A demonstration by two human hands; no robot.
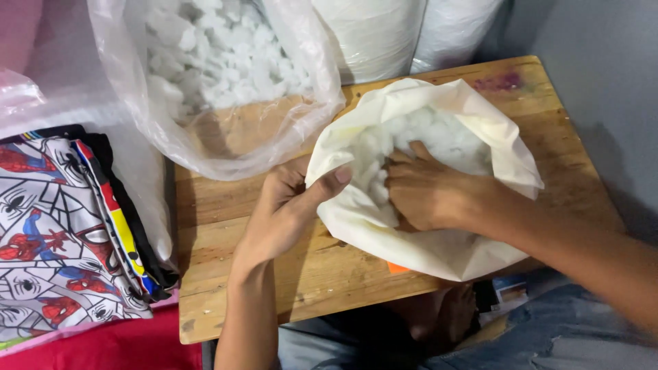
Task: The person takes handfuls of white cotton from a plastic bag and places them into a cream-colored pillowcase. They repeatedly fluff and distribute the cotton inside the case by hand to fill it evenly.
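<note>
A cream fabric cover [439,250] lies on the wooden table [226,294], its mouth open and white fluffy stuffing [445,133] showing inside. My left hand [284,209] grips the left rim of the cover's opening, thumb over the edge. Reaching inside the opening, my right hand [425,192] presses down on the stuffing with fingers curled into it.
A large clear plastic bag [226,82] of white stuffing clumps rests at the table's back left. Folded printed fabric covers [62,233] are stacked at the left. White sacks [411,31] stand behind the table. My knees show below the front edge.
</note>
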